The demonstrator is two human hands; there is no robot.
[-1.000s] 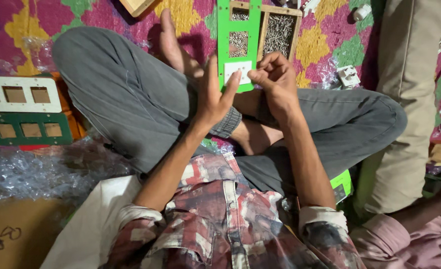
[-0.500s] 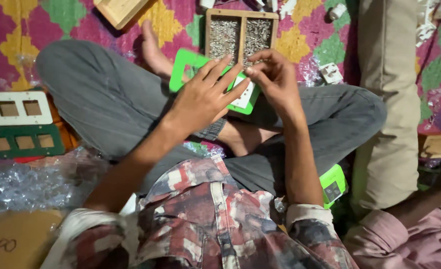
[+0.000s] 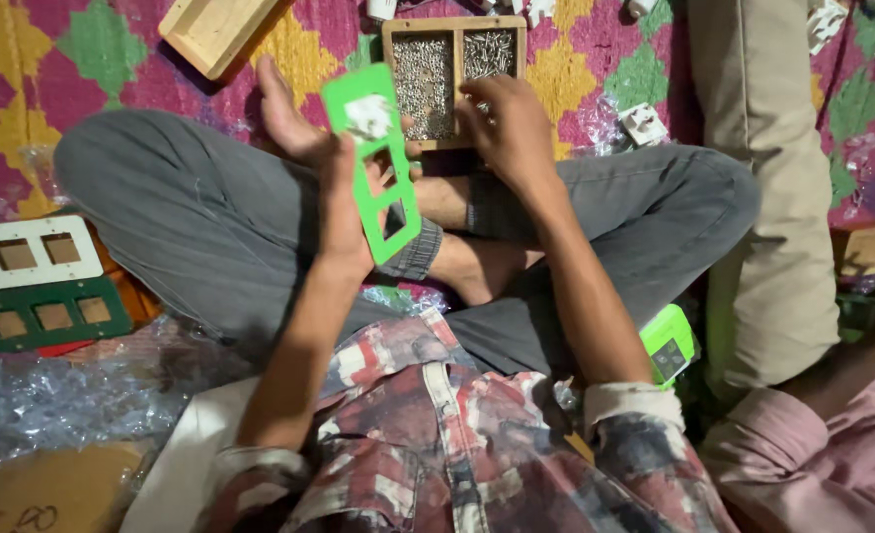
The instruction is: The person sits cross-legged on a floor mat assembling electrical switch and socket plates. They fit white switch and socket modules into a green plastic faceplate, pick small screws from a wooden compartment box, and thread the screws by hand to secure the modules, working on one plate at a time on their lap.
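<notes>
Our left hand (image 3: 344, 212) grips the green frame (image 3: 378, 158); right hand (image 3: 507, 128) pinches in the screw tray (image 3: 454, 79) (screw unseen); seating needs alignment.

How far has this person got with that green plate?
Done: one white insert sits in the green frame's top opening. In hand: left hand holds the frame while right hand reaches into the wooden screw tray. Left: its two lower openings are unfilled.
</notes>
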